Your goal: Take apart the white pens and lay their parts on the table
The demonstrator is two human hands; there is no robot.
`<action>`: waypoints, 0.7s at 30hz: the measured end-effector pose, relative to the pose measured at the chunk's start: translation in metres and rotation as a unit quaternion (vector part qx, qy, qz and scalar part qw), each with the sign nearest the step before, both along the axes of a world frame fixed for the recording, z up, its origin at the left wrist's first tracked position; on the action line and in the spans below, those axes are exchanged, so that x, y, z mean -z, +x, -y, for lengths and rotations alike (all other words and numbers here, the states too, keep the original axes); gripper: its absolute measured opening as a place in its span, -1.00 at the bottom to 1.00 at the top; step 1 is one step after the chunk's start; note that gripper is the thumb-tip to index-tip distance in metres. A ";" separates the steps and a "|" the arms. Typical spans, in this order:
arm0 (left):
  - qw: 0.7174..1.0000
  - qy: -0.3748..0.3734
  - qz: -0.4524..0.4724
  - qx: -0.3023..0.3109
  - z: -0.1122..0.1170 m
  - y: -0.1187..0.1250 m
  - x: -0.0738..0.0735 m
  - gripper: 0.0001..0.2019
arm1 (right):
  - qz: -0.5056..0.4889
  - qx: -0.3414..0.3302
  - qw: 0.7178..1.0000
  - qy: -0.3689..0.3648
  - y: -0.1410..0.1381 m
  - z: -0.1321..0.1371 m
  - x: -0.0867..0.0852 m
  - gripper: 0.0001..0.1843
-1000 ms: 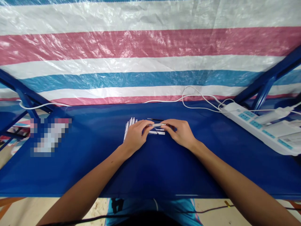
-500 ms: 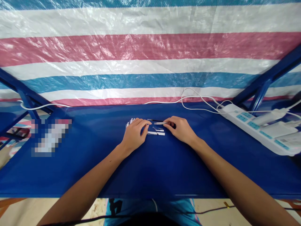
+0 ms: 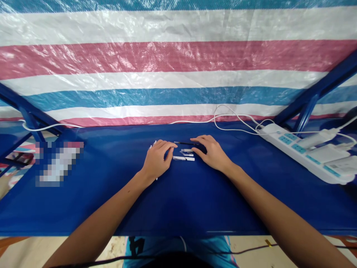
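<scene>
Blue tabletop (image 3: 178,208) carries slim white pieces (image 3: 189,159) and a black rod (image 3: 183,143).

A creased plastic sheet (image 3: 178,56) striped in white, red and blue rises behind a glossy blue table (image 3: 212,204) — light glints along its wrinkles. Blue metal bars (image 3: 326,83) slope at both sides — and pale floor (image 3: 251,241) shows below the near edge.

Nothing can be read for certain: the label (image 3: 336,166) on the white plug (image 3: 348,163), well right of the right grip (image 3: 213,152), is too small, the patch (image 3: 60,162) well left of the left grip (image 3: 157,158) is pixelated, and the dark shape (image 3: 137,245) against the blue clothing (image 3: 200,243), nearer the wearer than either grip, only resembles a 4.
</scene>
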State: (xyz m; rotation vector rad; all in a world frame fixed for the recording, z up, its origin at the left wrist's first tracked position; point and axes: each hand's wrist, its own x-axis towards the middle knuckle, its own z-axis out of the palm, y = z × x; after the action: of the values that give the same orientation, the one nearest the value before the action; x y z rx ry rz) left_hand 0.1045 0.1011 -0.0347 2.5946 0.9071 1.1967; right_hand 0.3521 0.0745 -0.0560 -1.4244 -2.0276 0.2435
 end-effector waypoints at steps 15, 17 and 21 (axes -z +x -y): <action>0.978 -0.056 -0.120 0.159 0.019 0.009 0.002 -0.74 | 0.019 -0.019 0.999 -0.041 -0.004 0.001 0.002 -0.68; 0.977 -0.071 -0.133 0.154 0.018 0.009 0.003 -0.75 | 0.012 -0.019 0.999 -0.046 -0.005 0.001 0.002 -0.67; 0.975 -0.071 -0.145 0.151 0.016 0.009 0.005 -0.76 | -0.002 -0.023 0.999 -0.048 -0.005 0.000 0.003 -0.66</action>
State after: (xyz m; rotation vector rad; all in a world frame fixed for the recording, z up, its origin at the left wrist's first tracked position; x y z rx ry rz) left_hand 0.1136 0.0852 -0.0401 2.7039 0.5845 0.6647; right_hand 0.3467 0.0742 -0.0590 -1.4354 -2.0715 0.3670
